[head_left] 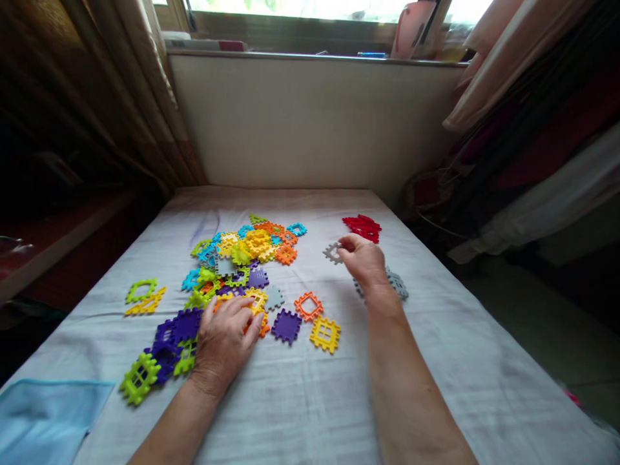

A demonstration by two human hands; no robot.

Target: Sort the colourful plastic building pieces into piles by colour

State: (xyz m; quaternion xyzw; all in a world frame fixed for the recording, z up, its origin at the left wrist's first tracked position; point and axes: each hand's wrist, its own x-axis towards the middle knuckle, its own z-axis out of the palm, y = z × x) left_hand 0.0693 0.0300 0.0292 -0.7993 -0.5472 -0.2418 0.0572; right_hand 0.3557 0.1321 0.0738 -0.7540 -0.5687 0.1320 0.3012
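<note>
My right hand (363,258) pinches a small grey toothed piece (332,253) by its right edge, above the sheet. Partly hidden behind my right wrist lies a group of grey pieces (397,283), and a red pile (363,227) sits just beyond the hand. My left hand (227,332) rests with fingers spread on orange and yellow pieces at the near side of a mixed colourful heap (259,244). To its right are a purple square (287,326), an orange frame (309,307) and a yellow window piece (325,334). Purple pieces (188,324) touch its left side.
A white sheet (300,413) covers the surface. Green (141,290) and yellow (148,302) pieces lie at the left, a green window piece (139,379) nearer. Light blue cloth (53,420) fills the near left corner. A pale panel (310,123) stands behind.
</note>
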